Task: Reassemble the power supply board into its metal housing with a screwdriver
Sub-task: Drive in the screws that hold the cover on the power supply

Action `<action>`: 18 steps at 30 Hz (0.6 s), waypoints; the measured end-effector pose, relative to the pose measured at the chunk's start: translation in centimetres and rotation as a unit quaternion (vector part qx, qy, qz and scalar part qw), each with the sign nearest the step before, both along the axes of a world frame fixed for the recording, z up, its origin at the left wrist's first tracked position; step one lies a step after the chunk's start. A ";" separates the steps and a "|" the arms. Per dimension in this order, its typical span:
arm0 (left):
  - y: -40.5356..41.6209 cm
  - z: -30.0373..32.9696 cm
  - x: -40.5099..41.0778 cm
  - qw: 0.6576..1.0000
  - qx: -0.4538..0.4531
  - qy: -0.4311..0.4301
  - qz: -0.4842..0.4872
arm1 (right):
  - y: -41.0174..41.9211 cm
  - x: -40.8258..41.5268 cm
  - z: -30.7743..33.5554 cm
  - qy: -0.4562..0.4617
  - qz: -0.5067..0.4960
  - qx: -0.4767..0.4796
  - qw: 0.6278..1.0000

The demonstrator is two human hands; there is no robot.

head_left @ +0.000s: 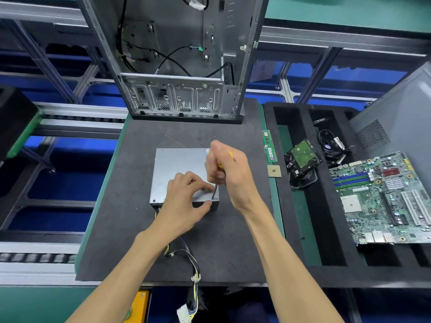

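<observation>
Now the right hand (pixel 229 173) grips a yellow-handled screwdriver (pixel 215 186) on the grey metal housing (pixel 177 164); the left hand (pixel 186 201) pinches its tip.

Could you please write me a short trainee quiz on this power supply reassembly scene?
1. True or false: the right hand holds the yellow-handled screwdriver with its tip at the near right corner of the grey metal power supply housing.
2. Which lies nearest the housing? A) green motherboard B) small square gold processor chip C) black hard drive
3. Fill in: the left hand rests on the housing beside the screwdriver's ____.

Key: 1 true; 2 B; 3 tip.
</observation>
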State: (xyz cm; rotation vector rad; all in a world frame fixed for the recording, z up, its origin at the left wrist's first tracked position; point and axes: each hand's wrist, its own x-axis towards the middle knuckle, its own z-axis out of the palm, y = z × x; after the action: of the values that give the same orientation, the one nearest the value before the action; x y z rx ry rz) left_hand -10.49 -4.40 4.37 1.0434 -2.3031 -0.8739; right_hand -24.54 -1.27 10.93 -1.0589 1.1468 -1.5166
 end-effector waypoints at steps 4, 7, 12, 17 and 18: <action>-0.1 -0.2 0.0 1.000 -0.006 -0.008 0.002 | 0.3 0.0 0.2 -0.008 0.069 0.008 0.998; -0.2 -0.3 -0.1 1.000 -0.017 -0.010 0.005 | 0.4 -0.1 0.1 0.007 0.064 0.023 0.998; -0.2 -0.6 0.1 1.000 -0.019 -0.016 0.000 | 0.4 -0.4 0.4 0.002 0.062 0.024 0.998; -0.6 1.9 0.5 0.994 0.084 0.059 0.027 | 0.3 -0.3 0.4 -0.023 0.057 0.026 0.998; -0.9 3.3 0.6 0.988 0.105 0.094 0.057 | 0.3 -0.3 0.5 -0.033 0.059 0.030 0.997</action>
State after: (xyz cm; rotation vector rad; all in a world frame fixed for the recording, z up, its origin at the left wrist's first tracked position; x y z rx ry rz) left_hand -9.91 -5.29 7.64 1.1162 -2.0082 -1.1343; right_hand -24.81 -0.94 11.41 -1.0115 1.0598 -1.4060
